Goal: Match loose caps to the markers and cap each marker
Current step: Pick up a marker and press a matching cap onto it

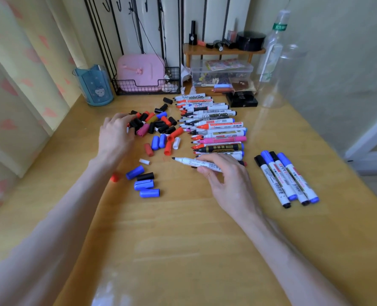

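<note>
Nearest, two bare forearms come up from the bottom edge over the wooden table point(183, 239). At centre right, the right hand point(225, 173) pinches a white marker point(194, 162) between thumb and fingers. The marker's uncapped black tip points to the left of the frame, and its barrel lies level just above the tabletop.

To the right of that hand, four capped markers point(286, 180) lie side by side, two with black caps and two with blue. Left of centre, a few loose caps lie apart from the rest: three blue caps point(146, 186), a black cap point(145, 176), a red cap point(114, 178) and a small white cap point(145, 161).

Further up, the left hand point(117, 133) rests on the left edge of the pile of caps point(158, 125). Its fingers are bent down among the black, red, blue and pink caps. Whether they grip one cannot be told.

Just right of the pile is a row of uncapped markers point(216, 127), stacked one behind another with their tips towards the caps.

Along the far edge stand a blue cup point(94, 87) at upper left, a wire basket point(146, 88) holding something pink, a clear box point(220, 71) under a small wooden shelf point(222, 50), and a clear bottle point(273, 54) at upper right.
</note>
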